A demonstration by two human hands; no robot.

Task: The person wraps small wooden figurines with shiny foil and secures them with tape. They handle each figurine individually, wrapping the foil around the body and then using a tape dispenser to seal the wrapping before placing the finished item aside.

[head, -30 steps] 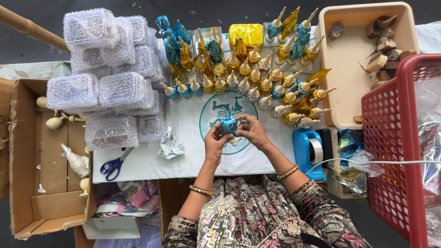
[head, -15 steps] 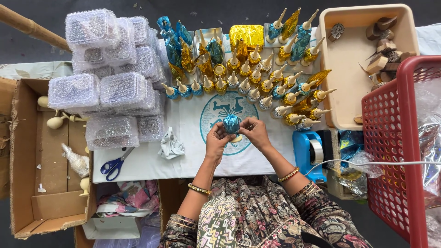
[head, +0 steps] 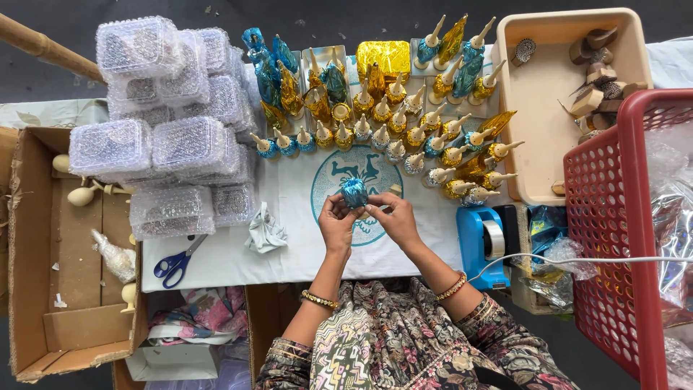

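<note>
Both hands meet over the middle of the white table cover (head: 303, 245). My left hand (head: 336, 225) and my right hand (head: 390, 218) pinch a small ornament wrapped in shiny blue foil (head: 354, 193) between their fingertips. Just beyond it stand several rows of cone-topped figures wrapped in gold and blue foil (head: 404, 133). A crumpled scrap of clear film (head: 265, 232) lies left of my left hand.
Stacked clear plastic boxes (head: 162, 123) fill the left of the table; blue-handled scissors (head: 177, 263) lie below them. A blue tape dispenser (head: 485, 244) sits to the right. A beige tray (head: 545, 108), a red basket (head: 621, 238) and an open cardboard box (head: 65, 253) flank the table.
The blue ornament has risen slightly and turned between my fingers; my hands stay in the same place over the table.
</note>
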